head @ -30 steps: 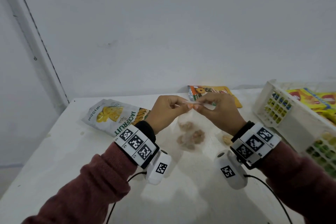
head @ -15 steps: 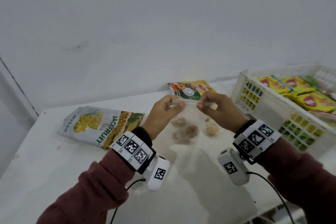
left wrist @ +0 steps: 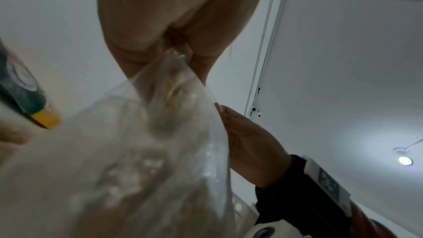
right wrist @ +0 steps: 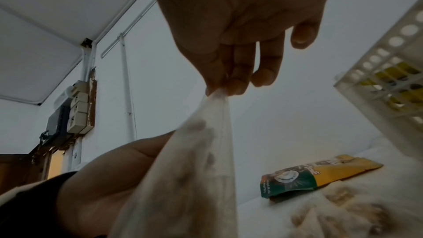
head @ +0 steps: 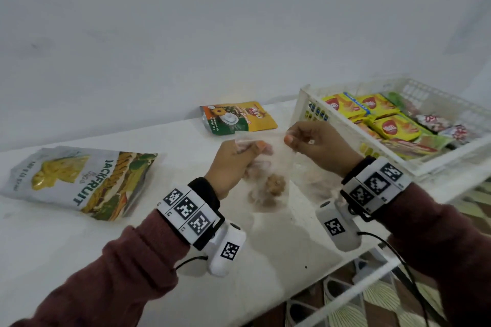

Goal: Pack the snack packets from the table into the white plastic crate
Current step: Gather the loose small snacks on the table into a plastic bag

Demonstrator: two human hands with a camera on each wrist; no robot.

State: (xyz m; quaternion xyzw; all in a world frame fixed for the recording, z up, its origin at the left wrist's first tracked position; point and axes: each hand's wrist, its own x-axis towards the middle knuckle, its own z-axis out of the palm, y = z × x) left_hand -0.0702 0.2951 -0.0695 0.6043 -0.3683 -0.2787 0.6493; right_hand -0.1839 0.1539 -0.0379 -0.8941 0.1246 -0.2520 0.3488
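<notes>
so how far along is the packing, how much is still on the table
Well under way. Done: the white crate already holds several yellow packets and other wrapped snacks. In hand: the left hand and right hand each pinch a top corner of a clear bag of snacks, held above the table. Left: that bag, the jackfruit pouch and the yellow-green pouch near the wall.

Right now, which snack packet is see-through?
The clear plastic bag of brown snack pieces, pinched at its top by the left hand and right hand. The jackfruit packet and yellow-green pouch are printed.
</notes>
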